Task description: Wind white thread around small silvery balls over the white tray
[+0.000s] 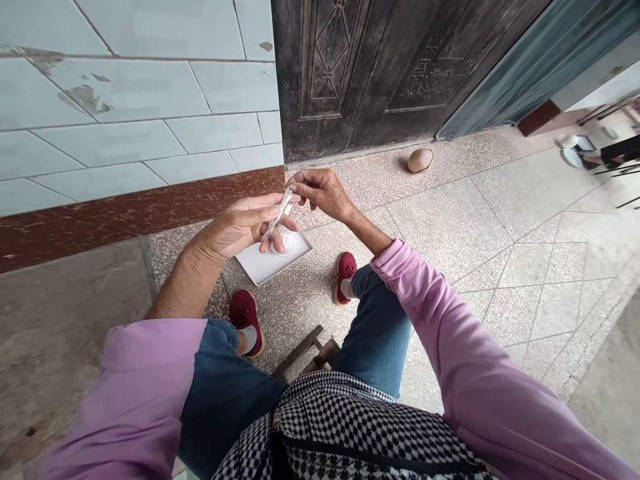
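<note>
Item: narrow translucent plastic strip (283,212), held up before a seated person; its exact kind is too small to tell. Left hand (240,228): grip closed, fingers (273,215) curled around the strip's lower length. Right hand (320,192): grip pinched, fingertips (295,187) on the strip's upper end. The two hands meet there, apparently to keep so slight a piece steady.

Below them: white shallow tray (260,267), apparently lying on the terrazzo floor (450,233) between red shoes (245,321), within easy reach. A clear round piece (285,247) sits on it.

Also present: wooden stool frame (305,353); checked cloth (350,427) across the lap; tan round object (420,160) on the floor beside a dark embossed door (400,67). The door bears raised characters, unreadable from here. No brand or label is legible on the strip or tray.
</note>
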Demonstrator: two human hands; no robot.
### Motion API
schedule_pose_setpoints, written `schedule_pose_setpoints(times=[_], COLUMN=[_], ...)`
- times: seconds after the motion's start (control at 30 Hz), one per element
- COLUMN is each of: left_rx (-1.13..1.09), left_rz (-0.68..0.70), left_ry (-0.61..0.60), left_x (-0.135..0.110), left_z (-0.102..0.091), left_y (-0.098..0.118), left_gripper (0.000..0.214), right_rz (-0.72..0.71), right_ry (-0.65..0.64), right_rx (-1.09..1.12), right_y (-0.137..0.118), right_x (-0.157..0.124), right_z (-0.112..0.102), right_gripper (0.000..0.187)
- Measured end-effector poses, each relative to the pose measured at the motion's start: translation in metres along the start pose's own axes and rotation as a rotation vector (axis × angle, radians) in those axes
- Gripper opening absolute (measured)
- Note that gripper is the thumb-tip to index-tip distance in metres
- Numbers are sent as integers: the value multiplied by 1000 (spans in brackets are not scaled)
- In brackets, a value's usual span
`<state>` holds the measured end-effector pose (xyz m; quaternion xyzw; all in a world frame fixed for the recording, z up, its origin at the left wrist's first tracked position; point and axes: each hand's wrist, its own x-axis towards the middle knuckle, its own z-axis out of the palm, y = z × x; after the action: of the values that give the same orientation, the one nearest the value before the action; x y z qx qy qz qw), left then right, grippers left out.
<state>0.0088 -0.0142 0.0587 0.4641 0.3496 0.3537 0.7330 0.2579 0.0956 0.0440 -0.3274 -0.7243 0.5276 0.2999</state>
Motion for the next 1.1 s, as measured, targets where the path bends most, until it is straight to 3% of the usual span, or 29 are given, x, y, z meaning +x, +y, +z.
schedule_pose_setpoints(times=[0.13,0.33,0.5,0.6,0.7,0.9,1.1], left_rx=[-17,66,132,193,251,164,24], left_rz=[130,332,291,236,184,28,-19], left_ry=[152,450,550,549,501,242,98], left_x=[1,-3,-4,-5,-7,-8,-5], left_z=[-4,-19,-22,-20,-18,-7,-1], left_y=[5,15,14,9,3,-4,-6], left_gripper=[90,87,78,80,83,86,85], right_rz=[87,251,90,5,-22,-129,-64], right_ry=[-33,-280,-574,-648,-543,-45,11], right_rx=[26,-16,-21,24,6,-233,-245], right_y=[-3,-21,-41,-51,-57,-50,-31], right_x=[1,-16,-42,-50,-46,-17,-3], right_z=[17,57,80,80,68,24,6], right_gripper=[29,27,30,31,28,44,55])
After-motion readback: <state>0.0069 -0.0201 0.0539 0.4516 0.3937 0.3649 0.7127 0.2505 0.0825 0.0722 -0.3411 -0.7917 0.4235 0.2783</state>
